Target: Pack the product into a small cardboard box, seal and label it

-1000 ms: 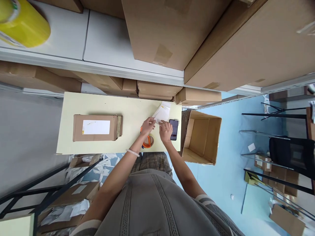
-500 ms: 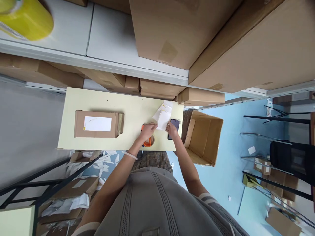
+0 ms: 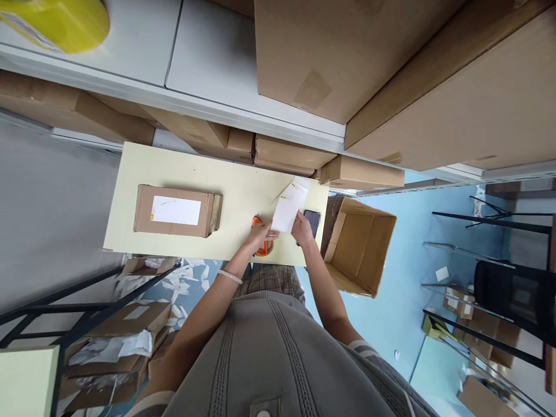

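A white label sheet (image 3: pixel 286 211) with a small yellow mark is held between my two hands above the table. My left hand (image 3: pixel 260 233) grips its lower left corner, and my right hand (image 3: pixel 302 227) has its right edge. More white sheets (image 3: pixel 300 184) lie just behind it on the table. Beside my left hand is an orange tape dispenser (image 3: pixel 263 249), partly covered by the hand. A dark phone (image 3: pixel 311 221) lies to the right, partly behind my right hand. At the left of the table sits a closed cardboard box (image 3: pixel 176 211) with a white label on top.
The pale table (image 3: pixel 234 202) stands below a grey shelf (image 3: pixel 217 98) loaded with large cartons (image 3: pixel 347 58) and a yellow bottle (image 3: pixel 73 23). An open cardboard box (image 3: pixel 360 246) is off the table's right end. Paper scraps (image 3: pixel 185 284) litter the floor at lower left.
The label sheet has come up off the other sheets and turned slightly, and my left hand now holds its corner. The whole view has shifted and tilted a little.
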Available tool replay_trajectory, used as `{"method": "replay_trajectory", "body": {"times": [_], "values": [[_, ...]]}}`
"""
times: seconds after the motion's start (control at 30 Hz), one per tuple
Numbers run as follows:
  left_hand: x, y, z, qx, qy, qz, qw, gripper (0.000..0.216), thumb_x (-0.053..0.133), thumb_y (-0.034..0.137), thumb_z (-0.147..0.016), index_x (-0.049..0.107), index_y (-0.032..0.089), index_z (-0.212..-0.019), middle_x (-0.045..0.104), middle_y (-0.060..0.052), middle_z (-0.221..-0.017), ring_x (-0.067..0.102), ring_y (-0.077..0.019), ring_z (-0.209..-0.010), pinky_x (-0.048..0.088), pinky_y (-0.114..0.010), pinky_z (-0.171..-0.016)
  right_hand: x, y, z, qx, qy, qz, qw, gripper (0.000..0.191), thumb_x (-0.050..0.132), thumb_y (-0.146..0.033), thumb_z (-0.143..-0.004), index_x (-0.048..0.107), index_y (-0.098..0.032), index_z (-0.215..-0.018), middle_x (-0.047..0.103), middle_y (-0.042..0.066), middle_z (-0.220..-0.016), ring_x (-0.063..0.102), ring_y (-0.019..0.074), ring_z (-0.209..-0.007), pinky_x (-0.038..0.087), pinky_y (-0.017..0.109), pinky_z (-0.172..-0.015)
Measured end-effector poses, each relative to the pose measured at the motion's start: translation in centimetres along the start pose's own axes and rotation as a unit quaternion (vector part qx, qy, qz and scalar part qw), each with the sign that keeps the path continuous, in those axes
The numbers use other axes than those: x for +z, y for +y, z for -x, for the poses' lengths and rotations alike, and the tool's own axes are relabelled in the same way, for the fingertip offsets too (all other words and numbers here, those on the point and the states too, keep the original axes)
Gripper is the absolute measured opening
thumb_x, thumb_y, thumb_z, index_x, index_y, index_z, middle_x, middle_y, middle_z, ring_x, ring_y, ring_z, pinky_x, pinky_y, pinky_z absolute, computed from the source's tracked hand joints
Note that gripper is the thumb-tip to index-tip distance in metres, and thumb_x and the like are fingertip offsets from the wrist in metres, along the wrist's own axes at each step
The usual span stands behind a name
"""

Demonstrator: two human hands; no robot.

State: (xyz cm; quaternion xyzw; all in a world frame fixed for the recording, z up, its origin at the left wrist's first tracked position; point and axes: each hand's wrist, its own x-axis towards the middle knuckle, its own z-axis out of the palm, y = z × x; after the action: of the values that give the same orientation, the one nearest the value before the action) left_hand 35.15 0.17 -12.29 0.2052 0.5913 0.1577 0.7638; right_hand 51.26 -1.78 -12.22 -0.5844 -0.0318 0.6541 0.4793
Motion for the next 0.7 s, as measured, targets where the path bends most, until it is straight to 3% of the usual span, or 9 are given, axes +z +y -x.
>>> {"method": "replay_trajectory", "body": {"times": [0.13, 0.23, 0.37, 0.5, 0.63, 0.7], "values": [[-0.4, 0.6, 0.3, 0.047, -0.045, -0.049, 0.997, 0.031, 0.081, 0.031, -0.067, 0.073, 0.011, -0.089, 0.075, -0.011, -0.083, 0.07, -0.026, -0.092, 0.054, -0.04, -0.092, -0.3, -0.3, 0.1, -0.001, -0.008, -0.031, 0.999, 0.04, 0.048, -0.056, -0.091, 0.066, -0.023, -0.102, 0.074, 0.003, -0.101, 0.066, 0.0223, -0.108, 0.056, 0.034, -0.087], [-0.9, 1.1, 0.8, 0.103, -0.101, -0.101, 0.984, 0.046, 0.084, 0.023, -0.057, 0.074, 0.016, -0.101, 0.075, -0.008, -0.1, 0.067, -0.0266, -0.105, 0.052, -0.037, -0.094, -0.9, -0.4, 0.1, 0.015, -0.019, -0.073, 0.997, 0.039, 0.055, -0.058, -0.088, 0.066, -0.023, -0.101, 0.075, 0.003, -0.099, 0.067, 0.0216, -0.105, 0.056, 0.033, -0.088], [-1.0, 1.3, 1.4, 0.154, -0.132, -0.095, 0.975, 0.062, 0.08, 0.021, -0.058, 0.068, 0.018, -0.119, 0.073, -0.008, -0.112, 0.066, -0.0249, -0.106, 0.053, -0.033, -0.087, -1.6, 0.0, -0.1, 0.032, -0.023, -0.057, 0.998, 0.034, 0.069, -0.051, -0.08, 0.067, -0.023, -0.1, 0.076, 0.002, -0.093, 0.069, 0.0206, -0.1, 0.056, 0.032, -0.088], [-0.6, 1.2, 1.5, 0.176, -0.1, -0.077, 0.976, 0.063, 0.074, 0.026, -0.066, 0.062, 0.017, -0.127, 0.075, -0.007, -0.103, 0.07, -0.0222, -0.089, 0.055, -0.031, -0.076, -1.6, 0.6, -0.2, 0.051, -0.02, -0.018, 0.998, 0.035, 0.082, -0.04, -0.069, 0.068, -0.02, -0.094, 0.077, 0.004, -0.088, 0.071, 0.0213, -0.095, 0.056, 0.032, -0.085], [-0.2, 1.1, 1.1, 0.226, -0.054, -0.078, 0.969, 0.074, 0.073, 0.026, -0.067, 0.052, 0.017, -0.137, 0.074, -0.006, -0.104, 0.07, -0.0207, -0.089, 0.054, -0.032, -0.08, -0.4, 1.2, 0.0, 0.066, -0.022, -0.046, 0.997, 0.041, 0.085, -0.039, -0.063, 0.068, -0.018, -0.095, 0.077, 0.005, -0.089, 0.071, 0.0235, -0.096, 0.057, 0.034, -0.087], [-0.1, 1.0, 1.0, 0.236, -0.016, -0.107, 0.966, 0.075, 0.072, 0.026, -0.067, 0.048, 0.017, -0.138, 0.075, -0.003, -0.09, 0.07, -0.0196, -0.084, 0.053, -0.032, -0.079, 0.4, 1.5, 0.2, 0.07, -0.018, -0.059, 0.996, 0.045, 0.087, -0.038, -0.06, 0.068, -0.017, -0.095, 0.077, 0.005, -0.088, 0.071, 0.0245, -0.097, 0.057, 0.034, -0.088]]}}
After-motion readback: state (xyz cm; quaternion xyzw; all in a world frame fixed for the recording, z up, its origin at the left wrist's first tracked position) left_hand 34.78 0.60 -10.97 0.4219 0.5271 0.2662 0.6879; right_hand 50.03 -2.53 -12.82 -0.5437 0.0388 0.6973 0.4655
